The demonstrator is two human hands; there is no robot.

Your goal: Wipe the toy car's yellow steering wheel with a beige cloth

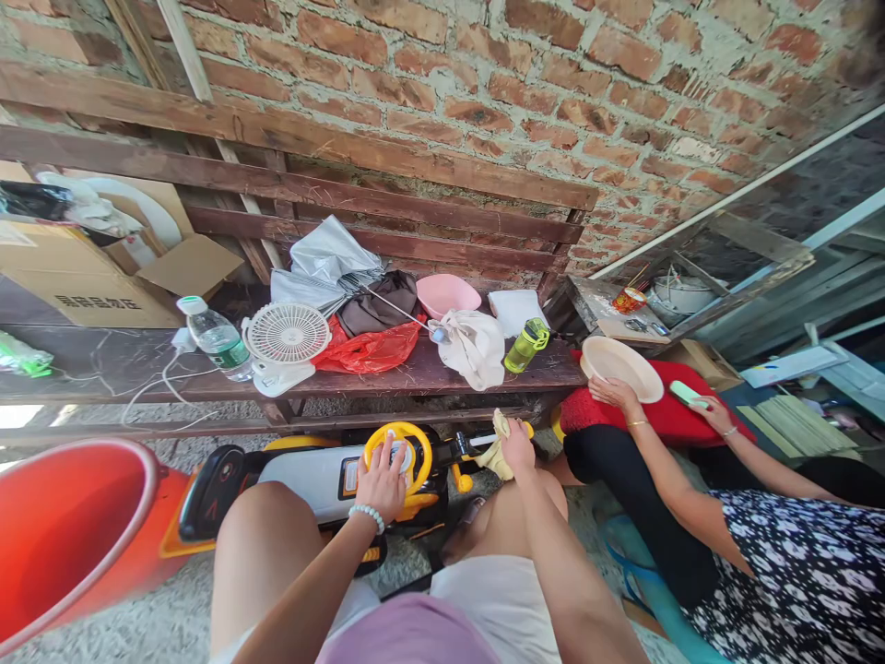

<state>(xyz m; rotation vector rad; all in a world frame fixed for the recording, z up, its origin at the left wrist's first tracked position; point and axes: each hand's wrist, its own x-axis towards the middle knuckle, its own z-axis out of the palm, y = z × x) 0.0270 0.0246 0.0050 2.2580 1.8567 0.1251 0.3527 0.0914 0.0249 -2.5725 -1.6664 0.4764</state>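
My left hand (382,481) lies with its fingers stretched over the yellow steering wheel (424,443) of a toy ride-on car (300,481), which is grey, black and yellow. A pale yellow cloth (493,456) is bunched in my right hand (517,448), beside the car's front end. Part of the cloth touches or hangs close to a dark bar (457,447) there; the exact contact is hidden. The car stands in front of my knees, and its lower parts are partly covered by my legs and arms.
A large red bucket (148,535) stands at left. Along the dark bench (114,355) are a white fan (287,337), a water bottle (219,339), a pink basin (448,293) and a green bottle (526,346). At right, another person holds a cream basin (646,371) and a green-and-white object (688,395).
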